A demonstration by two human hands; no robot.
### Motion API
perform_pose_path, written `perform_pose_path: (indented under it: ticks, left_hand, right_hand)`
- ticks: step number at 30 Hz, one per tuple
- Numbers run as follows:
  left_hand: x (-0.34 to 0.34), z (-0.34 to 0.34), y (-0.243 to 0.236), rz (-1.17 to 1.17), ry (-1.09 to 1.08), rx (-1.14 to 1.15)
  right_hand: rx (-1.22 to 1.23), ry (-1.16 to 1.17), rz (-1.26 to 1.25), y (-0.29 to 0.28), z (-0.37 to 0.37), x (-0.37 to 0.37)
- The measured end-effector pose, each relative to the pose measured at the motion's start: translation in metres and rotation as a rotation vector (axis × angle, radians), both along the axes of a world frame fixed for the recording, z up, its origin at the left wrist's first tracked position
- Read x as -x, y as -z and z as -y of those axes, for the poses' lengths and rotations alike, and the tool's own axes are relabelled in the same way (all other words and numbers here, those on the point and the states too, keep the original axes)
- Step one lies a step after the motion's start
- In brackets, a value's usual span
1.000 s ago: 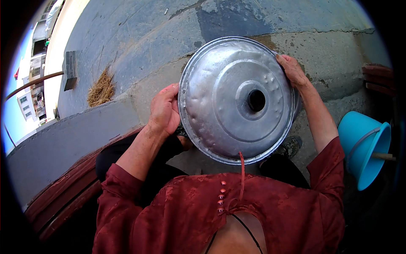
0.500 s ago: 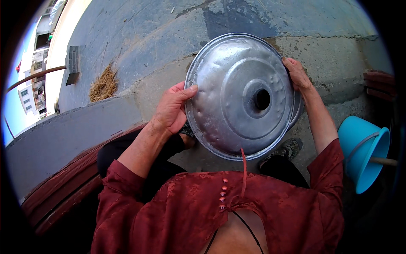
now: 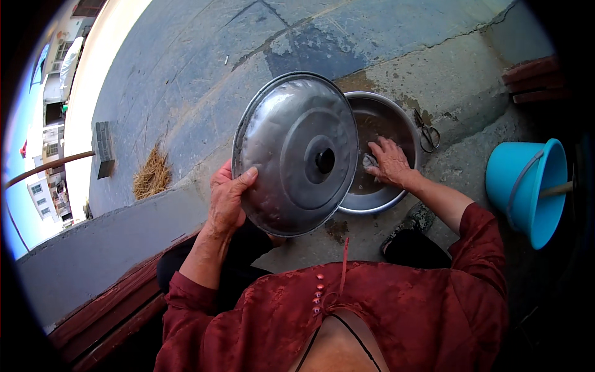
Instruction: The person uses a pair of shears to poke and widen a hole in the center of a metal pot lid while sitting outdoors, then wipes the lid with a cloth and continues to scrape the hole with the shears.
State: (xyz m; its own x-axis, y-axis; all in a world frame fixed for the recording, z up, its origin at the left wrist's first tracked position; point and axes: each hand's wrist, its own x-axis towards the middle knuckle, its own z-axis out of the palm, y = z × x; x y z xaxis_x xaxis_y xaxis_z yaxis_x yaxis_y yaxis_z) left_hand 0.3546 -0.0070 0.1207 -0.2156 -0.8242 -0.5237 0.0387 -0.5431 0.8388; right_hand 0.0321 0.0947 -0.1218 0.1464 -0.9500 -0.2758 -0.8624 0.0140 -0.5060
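Straw (image 3: 152, 174) lies left, a turquoise bucket (image 3: 507, 177) right

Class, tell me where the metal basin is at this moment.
In the head view, the metal basin sits on the ground right of centre, partly hidden by the lid in the left hand; scissors lie by its right rim.

The lid (image 3: 292, 155) hung left of the basin (image 3: 411, 133), overlapping its left side in view, with the left hand (image 3: 227, 197) at the lid's left rim. The right hand (image 3: 393, 166) was inside the basin, its fingers (image 3: 385, 149) by a small object (image 3: 369, 161). Scissors (image 3: 429, 137) lay on the ground just right of the basin; farther right was a bucket (image 3: 513, 186) with a stick (image 3: 556, 189) in it. Well left, beyond a low wall (image 3: 108, 242), lay straw (image 3: 152, 175).
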Motion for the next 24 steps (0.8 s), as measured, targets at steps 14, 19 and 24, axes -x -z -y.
perform_pose_path:
  ticks: [14, 19, 24]
  left_hand:
    - [0.007, -0.003, 0.009, 0.004, 0.085, -0.014]
    - [0.013, -0.003, 0.002, 0.013, 0.122, -0.002]
    - [0.023, -0.006, -0.003, 0.042, 0.153, 0.062]
  right_hand:
    - [0.1, -0.131, -0.053, 0.034, 0.009, 0.008]
    - [-0.295, 0.485, 0.838, -0.038, 0.064, 0.028]
    - [-0.162, 0.357, 1.189, -0.128, 0.07, 0.0]
